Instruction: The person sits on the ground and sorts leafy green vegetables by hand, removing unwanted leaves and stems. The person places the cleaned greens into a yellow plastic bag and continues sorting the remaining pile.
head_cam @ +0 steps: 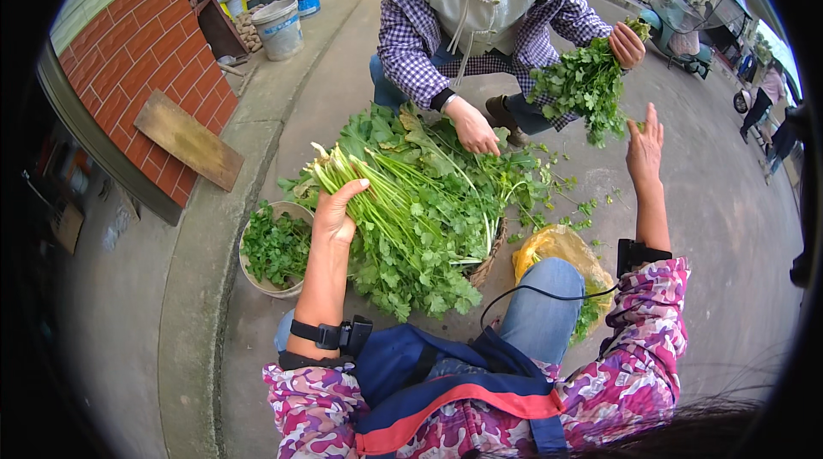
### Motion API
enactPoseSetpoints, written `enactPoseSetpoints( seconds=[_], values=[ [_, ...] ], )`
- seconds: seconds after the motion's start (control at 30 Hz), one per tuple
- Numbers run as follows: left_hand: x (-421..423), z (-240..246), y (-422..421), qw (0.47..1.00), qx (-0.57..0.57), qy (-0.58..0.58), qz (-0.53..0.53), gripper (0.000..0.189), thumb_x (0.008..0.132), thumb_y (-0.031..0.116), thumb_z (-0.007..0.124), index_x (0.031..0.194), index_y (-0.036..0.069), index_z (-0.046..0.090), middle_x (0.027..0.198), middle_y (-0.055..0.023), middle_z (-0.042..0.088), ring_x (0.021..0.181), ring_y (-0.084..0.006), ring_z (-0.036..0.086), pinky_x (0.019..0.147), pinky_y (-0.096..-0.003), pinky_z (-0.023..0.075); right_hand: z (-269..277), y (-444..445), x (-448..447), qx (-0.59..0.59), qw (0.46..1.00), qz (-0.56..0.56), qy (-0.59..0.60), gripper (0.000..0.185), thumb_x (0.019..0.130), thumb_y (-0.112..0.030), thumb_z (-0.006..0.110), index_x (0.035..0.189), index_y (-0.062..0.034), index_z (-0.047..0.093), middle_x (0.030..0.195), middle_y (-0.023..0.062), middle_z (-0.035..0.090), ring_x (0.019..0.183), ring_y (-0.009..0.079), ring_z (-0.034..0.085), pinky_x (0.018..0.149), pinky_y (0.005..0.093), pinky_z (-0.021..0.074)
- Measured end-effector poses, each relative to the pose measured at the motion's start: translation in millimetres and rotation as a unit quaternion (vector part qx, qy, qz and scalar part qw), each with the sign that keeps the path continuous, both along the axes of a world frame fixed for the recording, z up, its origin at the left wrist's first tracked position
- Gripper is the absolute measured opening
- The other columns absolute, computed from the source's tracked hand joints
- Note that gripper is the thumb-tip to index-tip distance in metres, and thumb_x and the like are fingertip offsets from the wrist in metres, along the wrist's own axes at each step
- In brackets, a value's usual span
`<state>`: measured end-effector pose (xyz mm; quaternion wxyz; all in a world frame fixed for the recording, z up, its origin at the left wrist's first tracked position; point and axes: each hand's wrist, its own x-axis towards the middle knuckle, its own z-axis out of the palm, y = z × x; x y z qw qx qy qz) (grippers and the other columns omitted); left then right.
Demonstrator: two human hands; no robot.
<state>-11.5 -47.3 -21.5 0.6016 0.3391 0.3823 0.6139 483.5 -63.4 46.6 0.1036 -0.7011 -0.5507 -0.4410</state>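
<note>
My left hand (339,209) is closed around the pale stem ends of a large bunch of leafy green herbs (402,221), which looks like celery or coriander. Its leaves hang down to the right over a woven basket (490,256) piled with more greens. Raised at the right, my right hand (645,144) has its fingers apart; a small yellowish-green bit shows near its thumb. Just beyond it, a co-worker's hand (627,45) holds another leafy bunch (582,83). The co-worker's other hand (476,128) is over the broad leaves in the pile.
A round tub (273,292) of greens stands left of my left forearm. A yellow plastic bag (553,243) with greens lies by my knee. Loose leaves (585,207) are scattered on the concrete. A wooden board (189,141) leans on the brick wall; buckets (278,31) stand farther back.
</note>
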Motion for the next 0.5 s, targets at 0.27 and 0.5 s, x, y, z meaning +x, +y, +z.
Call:
enactPoseSetpoints(
  seconds=[0.27,0.5],
  values=[
    [8.2,8.4,0.2,0.999,0.003,-0.036,0.036,0.035,0.069,-0.003,0.072,0.100,0.004,0.058,0.091,-0.0061,0.062,0.080,-0.0188,0.062,0.063,-0.0329,0.0538,-0.2,7.6,-107.5,-0.057,0.945,0.252,0.200,0.015,0.079,-0.023,0.067,0.077,-0.0082,0.066,0.089,0.0046,0.068,0.086,0.0214,0.064,0.093,0.0395,0.0386],
    [-13.7,24.1,-17.7,0.996,0.079,-0.014,-0.039,0.031,0.069,-0.002,0.071,0.097,0.005,0.059,0.094,-0.0067,0.062,0.082,-0.0207,0.061,0.074,-0.0357,0.0513,2.8,47.0,-212.7,-0.117,0.791,0.489,0.348,0.026,0.078,-0.010,0.067,0.103,-0.0068,0.061,0.100,0.0107,0.065,0.097,0.0298,0.060,0.080,0.0393,0.0475]
  ],
)
